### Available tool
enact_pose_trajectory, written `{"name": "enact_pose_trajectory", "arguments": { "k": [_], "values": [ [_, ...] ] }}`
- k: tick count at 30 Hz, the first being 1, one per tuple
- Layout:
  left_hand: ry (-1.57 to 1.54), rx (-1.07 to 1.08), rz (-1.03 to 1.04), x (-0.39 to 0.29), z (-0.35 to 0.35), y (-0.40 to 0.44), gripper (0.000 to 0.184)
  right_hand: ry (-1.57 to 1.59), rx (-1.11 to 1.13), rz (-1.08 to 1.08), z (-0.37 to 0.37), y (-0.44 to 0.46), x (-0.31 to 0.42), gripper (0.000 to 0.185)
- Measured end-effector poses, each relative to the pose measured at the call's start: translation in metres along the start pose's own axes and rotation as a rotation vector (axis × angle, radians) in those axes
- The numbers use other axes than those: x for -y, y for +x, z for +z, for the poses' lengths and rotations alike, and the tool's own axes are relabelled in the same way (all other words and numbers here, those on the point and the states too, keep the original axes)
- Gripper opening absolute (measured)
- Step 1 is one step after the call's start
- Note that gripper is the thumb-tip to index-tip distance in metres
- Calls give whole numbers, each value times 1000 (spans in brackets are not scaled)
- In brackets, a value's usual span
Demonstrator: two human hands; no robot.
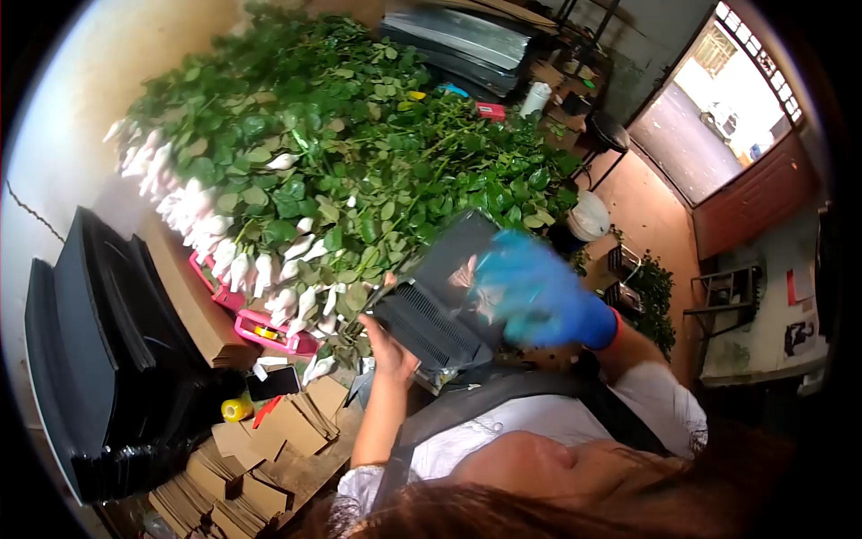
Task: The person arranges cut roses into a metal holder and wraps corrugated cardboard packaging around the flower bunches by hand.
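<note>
My bare left hand (391,352) is against the near left edge of a black case-like thing with a ribbed panel (431,325). The thumb sticks out, and the other fingers are partly hidden at its edge. A dark flat panel (452,245) rises from its far side. Over its right part is my right hand (548,292) in a blue glove, smeared by motion. Something pale pink shows at its fingertips, too blurred to name. Beyond lie piled leafy rose stems (359,162), with white-wrapped heads (193,211) along the left side.
Stacked black sheets (90,332) stand at the left. Cut cardboard pieces (292,429), a phone (273,384), a yellow tape roll (236,410) and a pink tape dispenser (274,332) lie nearby. A white bucket (589,216), a stool (609,132) and an open doorway (709,108) are to the right.
</note>
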State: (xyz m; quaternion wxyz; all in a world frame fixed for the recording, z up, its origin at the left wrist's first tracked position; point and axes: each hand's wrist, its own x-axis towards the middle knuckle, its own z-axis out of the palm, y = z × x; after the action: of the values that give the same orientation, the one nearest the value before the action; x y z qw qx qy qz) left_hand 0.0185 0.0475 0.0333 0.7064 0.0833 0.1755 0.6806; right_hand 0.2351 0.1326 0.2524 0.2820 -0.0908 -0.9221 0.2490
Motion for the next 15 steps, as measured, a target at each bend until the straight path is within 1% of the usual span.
{"name": "enact_pose_trajectory", "arguments": {
  "k": [1, 2, 3, 4, 5, 6, 7, 8, 10, 11, 13, 15],
  "values": [
    [29, 66, 36, -4, 31, 3, 106, -54, -158, 250, -16, -22, 2, 31],
    [113, 126, 58, -2, 54, 2, 108, -183, -428, 491, -12, -62, -8, 41],
    [202, 184, 75, 2, 74, -2, 110, -310, -705, 734, 7, -115, -24, 51],
    [257, 292, 57, 9, 88, -4, 114, 130, -858, 878, 20, -167, -40, 59],
    [275, 462, 18, 19, 92, -4, 113, 547, -1095, 994, 32, -219, -55, 67],
    [443, 568, 50, 26, 109, -2, 111, 903, -1196, 1079, 42, -252, -47, 66],
    [612, 675, 75, 35, 127, 2, 110, 1045, -1207, 1098, 52, -267, -31, 66],
    [616, 619, -62, 57, 135, 9, 108, 1140, -1212, 1104, 58, -281, -18, 66],
    [860, 670, -68, 97, 150, 29, 93, 1177, -1222, 1083, 51, -293, 7, 65],
    [1100, 737, -41, 113, 159, 27, 62, 1175, -1230, 1062, 40, -300, 18, 65],
    [1106, 692, -70, 145, 184, 25, 62, 1138, -1245, 1026, 12, -313, 42, 65],
    [1069, 792, -2, 175, 208, 23, 67, 1068, -1253, 1002, -24, -326, 67, 66]
  ]
}}
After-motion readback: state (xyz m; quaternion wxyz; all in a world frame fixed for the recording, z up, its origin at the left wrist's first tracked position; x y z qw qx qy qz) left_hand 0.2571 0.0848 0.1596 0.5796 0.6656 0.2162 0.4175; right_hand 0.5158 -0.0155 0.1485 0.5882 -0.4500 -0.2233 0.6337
